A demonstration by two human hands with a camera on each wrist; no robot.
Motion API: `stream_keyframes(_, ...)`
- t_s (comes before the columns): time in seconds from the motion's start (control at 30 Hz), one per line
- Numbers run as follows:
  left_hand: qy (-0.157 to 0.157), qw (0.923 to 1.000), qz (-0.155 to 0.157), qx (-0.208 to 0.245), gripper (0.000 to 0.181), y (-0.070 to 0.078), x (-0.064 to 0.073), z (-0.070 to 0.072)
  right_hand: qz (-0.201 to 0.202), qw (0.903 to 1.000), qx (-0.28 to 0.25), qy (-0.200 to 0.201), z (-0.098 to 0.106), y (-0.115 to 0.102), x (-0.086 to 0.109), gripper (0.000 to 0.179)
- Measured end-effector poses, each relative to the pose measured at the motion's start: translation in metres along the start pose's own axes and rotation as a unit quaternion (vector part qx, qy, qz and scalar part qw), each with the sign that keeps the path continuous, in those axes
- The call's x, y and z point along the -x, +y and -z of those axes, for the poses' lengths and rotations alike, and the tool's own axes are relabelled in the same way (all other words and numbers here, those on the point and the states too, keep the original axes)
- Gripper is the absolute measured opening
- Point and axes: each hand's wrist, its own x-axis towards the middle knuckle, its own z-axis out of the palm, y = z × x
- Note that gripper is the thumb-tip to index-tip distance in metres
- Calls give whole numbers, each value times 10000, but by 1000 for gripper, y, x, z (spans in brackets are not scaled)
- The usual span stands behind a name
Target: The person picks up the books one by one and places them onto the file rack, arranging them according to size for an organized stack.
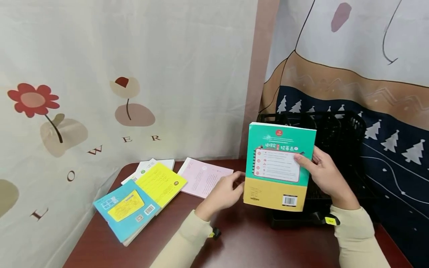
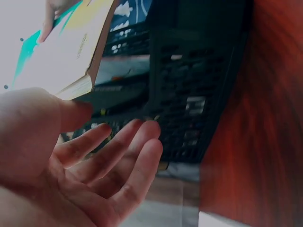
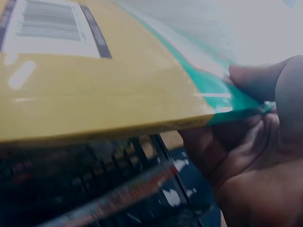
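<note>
My right hand (image 1: pixel 330 180) grips the right edge of a green and yellow book (image 1: pixel 273 191), thumb on the cover and fingers behind. The book is held upright above the table, its barcode side towards me. Beside its lower left edge is my left hand (image 1: pixel 223 191). In the left wrist view its fingers (image 2: pixel 135 182) are loosely bent and hold nothing, a little apart from the book. Behind the book stands a black slotted rack (image 1: pixel 348 149), partly hidden by it. In the right wrist view a book's printed spine (image 3: pixel 128 194) shows in the rack.
On the table's left lie a blue book (image 1: pixel 120 223), a yellow book (image 1: pixel 161 182), white books (image 1: pixel 144 167) partly covered by it, and a pink book (image 1: pixel 204 176). Patterned curtains (image 1: pixel 187 74) hang close behind the dark red table (image 1: pixel 241 245).
</note>
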Motion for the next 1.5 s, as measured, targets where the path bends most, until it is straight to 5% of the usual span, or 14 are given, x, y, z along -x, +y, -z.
stream_keyframes(0.33,-181,9982,117,-566,59,19,-5,-28,252,9993,120,242,55,18,16,40)
stream_keyframes(0.6,-767,9940,438,-651,81,20,-6,-51,220,9940,-701,812,88,27,35,41)
stream_keyframes(0.77,-964,9924,464,-614,84,23,-4,-59,-132,9884,361,1467,104,28,42,41)
stream_keyframes(0.93,-1017,9919,335,-684,83,24,-3,-63,-529,9717,1399,1827,116,33,50,36)
stream_keyframes(1.23,-1010,9922,207,-696,80,21,-4,-63,-632,9389,1975,2748,127,36,52,33)
stream_keyframes(1.5,-1014,9917,261,-743,78,22,-6,-62,-1259,8935,2644,3403,111,19,40,45)
